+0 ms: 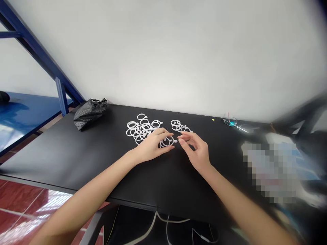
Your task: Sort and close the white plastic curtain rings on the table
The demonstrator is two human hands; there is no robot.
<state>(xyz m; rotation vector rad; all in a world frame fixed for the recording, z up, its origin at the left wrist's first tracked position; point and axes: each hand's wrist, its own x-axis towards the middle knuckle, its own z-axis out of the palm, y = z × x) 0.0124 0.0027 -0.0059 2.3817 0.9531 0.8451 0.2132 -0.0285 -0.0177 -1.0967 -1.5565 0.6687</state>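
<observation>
My left hand is curled around a few white plastic rings, each with a small knob on its rim. Its thumb lies on the near side and its fingers on the far side. Just to the right, my right hand has its thumb and fingers bent with a small gap between the tips, close to the knob of a held ring; nothing shows in it. A loose pile of similar white rings lies behind and left of my left hand. A smaller group of rings lies beyond both hands.
A crumpled black plastic bag sits at the black table's back left. Eyeglasses lie at the back right, near a blurred plastic package. A white wall rises behind. Cables hang below the front edge.
</observation>
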